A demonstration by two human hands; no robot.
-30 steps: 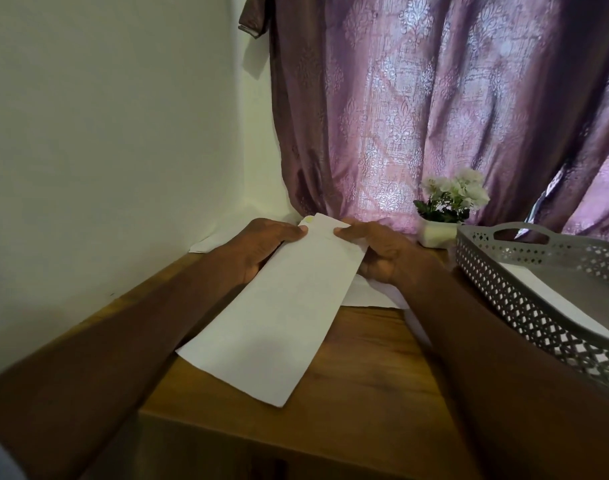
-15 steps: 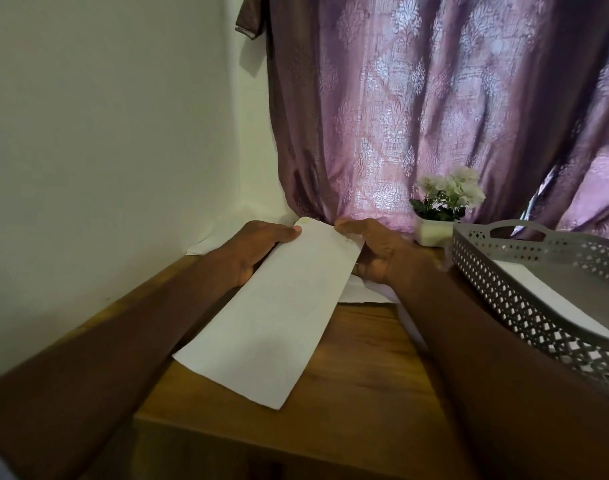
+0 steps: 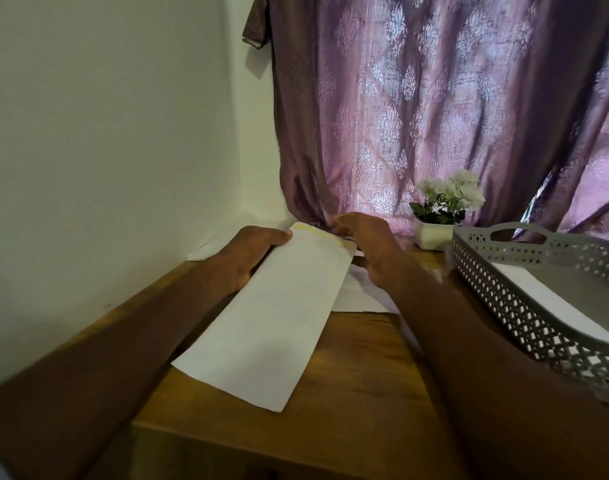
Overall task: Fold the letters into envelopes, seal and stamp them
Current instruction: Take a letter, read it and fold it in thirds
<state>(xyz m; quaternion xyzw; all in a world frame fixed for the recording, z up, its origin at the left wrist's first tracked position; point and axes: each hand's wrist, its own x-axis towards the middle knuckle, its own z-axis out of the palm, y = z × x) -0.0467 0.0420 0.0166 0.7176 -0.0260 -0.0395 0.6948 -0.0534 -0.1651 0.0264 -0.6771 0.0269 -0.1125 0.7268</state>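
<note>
A long white paper envelope [image 3: 268, 320] lies slanted across the brown wooden table [image 3: 358, 382], its far end raised between both hands. The left hand [image 3: 252, 252] grips the far left corner, thumb on top. The right hand [image 3: 365, 240] curls over the far right corner, where a yellowish strip shows along the edge. More white sheets [image 3: 361, 299] lie beneath. To the right sits a grey perforated plastic tray [image 3: 524, 289], beside a small white pot of pale flowers [image 3: 441, 216] against the mauve patterned curtain [image 3: 434, 109].

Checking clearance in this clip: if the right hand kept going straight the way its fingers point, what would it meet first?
The right hand points left along the far end of the envelope. It would probably meet the left hand first, at the thumb holding the opposite corner; depth is unclear.
</note>
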